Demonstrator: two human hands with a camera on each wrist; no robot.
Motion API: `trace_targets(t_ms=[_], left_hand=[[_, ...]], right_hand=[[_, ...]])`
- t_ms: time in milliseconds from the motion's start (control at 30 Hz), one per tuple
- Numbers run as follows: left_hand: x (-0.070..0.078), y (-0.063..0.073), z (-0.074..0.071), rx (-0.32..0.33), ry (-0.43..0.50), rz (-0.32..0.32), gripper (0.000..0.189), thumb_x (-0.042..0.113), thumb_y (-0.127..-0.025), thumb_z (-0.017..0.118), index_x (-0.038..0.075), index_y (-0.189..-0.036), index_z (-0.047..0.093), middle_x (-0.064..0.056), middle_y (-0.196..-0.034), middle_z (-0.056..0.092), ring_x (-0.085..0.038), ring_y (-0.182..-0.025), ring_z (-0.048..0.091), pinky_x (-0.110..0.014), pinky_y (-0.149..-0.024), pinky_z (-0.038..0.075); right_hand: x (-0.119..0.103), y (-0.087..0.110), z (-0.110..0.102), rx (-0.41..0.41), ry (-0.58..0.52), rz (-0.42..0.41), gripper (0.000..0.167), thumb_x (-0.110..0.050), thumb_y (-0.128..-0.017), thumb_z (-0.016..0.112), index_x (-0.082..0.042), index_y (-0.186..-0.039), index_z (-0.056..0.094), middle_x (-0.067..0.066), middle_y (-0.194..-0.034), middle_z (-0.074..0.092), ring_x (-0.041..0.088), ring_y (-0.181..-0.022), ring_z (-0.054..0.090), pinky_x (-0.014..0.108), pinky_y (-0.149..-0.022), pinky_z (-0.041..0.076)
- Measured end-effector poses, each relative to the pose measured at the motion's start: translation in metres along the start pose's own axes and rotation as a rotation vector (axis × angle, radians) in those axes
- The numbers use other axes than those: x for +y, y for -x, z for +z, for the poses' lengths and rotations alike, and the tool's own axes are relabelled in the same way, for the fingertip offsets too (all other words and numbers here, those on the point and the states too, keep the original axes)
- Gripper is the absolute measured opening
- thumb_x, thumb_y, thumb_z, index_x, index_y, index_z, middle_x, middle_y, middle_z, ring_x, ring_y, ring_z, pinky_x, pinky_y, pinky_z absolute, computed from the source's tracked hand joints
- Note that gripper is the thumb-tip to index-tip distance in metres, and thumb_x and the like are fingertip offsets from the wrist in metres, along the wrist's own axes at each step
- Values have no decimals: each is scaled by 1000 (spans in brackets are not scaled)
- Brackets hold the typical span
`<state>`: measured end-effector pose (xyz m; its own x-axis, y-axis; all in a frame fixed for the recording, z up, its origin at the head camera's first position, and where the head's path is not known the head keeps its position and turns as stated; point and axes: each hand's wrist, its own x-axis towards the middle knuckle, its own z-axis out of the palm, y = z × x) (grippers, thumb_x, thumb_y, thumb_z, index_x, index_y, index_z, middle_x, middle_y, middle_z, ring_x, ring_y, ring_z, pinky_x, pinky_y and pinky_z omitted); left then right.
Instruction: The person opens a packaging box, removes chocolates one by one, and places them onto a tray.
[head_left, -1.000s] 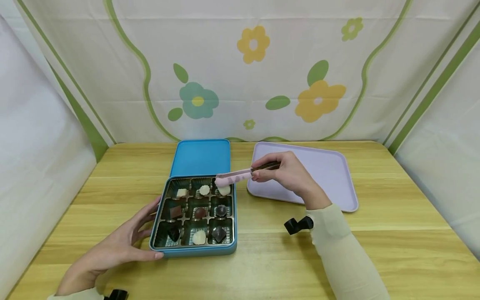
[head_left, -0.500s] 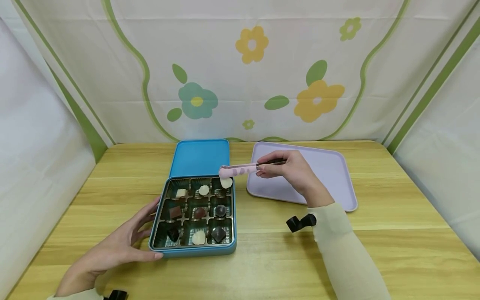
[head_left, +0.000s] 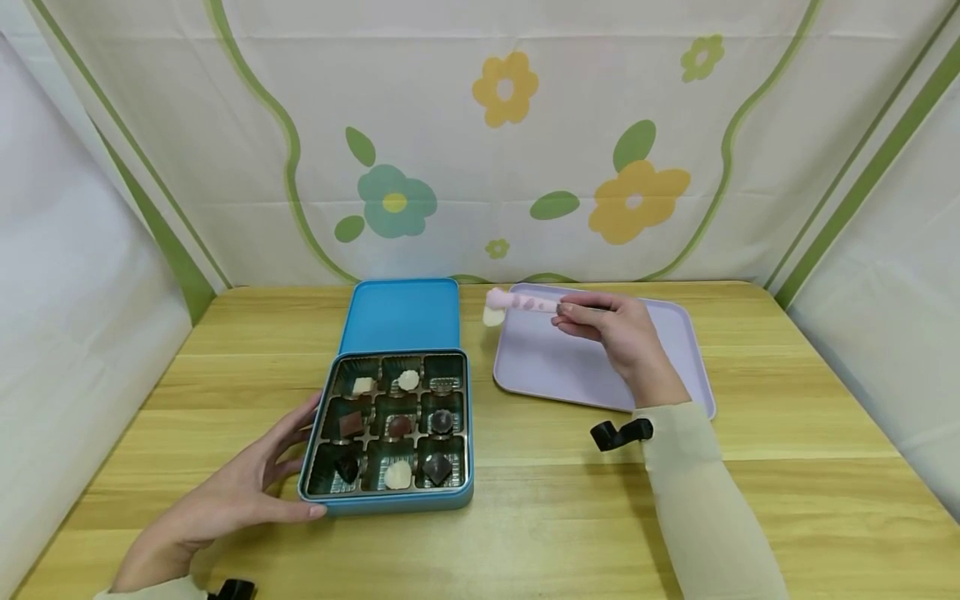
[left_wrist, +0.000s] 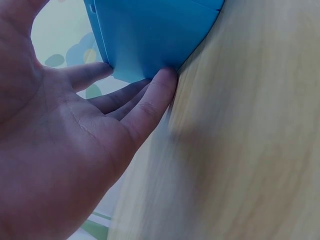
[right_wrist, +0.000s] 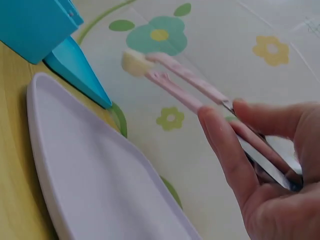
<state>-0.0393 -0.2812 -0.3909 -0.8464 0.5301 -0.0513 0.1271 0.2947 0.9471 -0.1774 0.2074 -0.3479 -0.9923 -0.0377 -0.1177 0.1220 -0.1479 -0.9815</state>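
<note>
A pair of tongs with pink tips [head_left: 525, 302] is gripped in my right hand [head_left: 633, 342], above the lilac tray [head_left: 570, 367]. A cream-white chocolate [head_left: 493, 317] is pinched in the tong tips, just past the tray's left side; the right wrist view also shows this chocolate [right_wrist: 136, 63]. The blue tin [head_left: 386, 502] stands at centre left, with chocolates in most compartments of its insert. Its back right compartment [head_left: 443, 373] holds none. My left hand [head_left: 232, 492] rests against the tin's front left corner, thumb at the front and nearly straight fingers [left_wrist: 150, 107] touching the side.
Behind the tin lies its flat blue lid [head_left: 401, 317]. White, cream, brown and dark chocolates sit in the tin, such as a brown square [head_left: 351, 425]. A flowered cloth [head_left: 450, 167] hangs at the back edge of the wooden table [head_left: 540, 517].
My right hand has lifted the white chocolate with the tongs out of the tin's back right compartment and moved it right and back towards the tray. My left hand has stayed put.
</note>
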Motion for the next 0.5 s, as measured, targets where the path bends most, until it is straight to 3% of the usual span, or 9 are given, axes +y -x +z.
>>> trace_targets(t_ms=[200, 500], left_hand=[[0, 1, -1, 2, -5, -2, 118, 2, -89, 85, 28, -175, 9, -23, -180, 9, 19, -141, 39, -13, -107, 46], [4, 4, 2, 10, -9, -27, 117, 5, -90, 86, 30, -175, 9, -22, -180, 6, 21, -140, 37, -11, -107, 44]], right_hand=[[10, -7, -9, 168, -103, 32, 41, 7, -97, 74, 18, -135, 63, 3, -91, 79, 16, -81, 83, 27, -84, 64], [21, -13, -9, 301, -64, 99, 41, 4, -98, 74, 15, -136, 64, 1, -94, 75, 11, -80, 81, 25, -88, 63]])
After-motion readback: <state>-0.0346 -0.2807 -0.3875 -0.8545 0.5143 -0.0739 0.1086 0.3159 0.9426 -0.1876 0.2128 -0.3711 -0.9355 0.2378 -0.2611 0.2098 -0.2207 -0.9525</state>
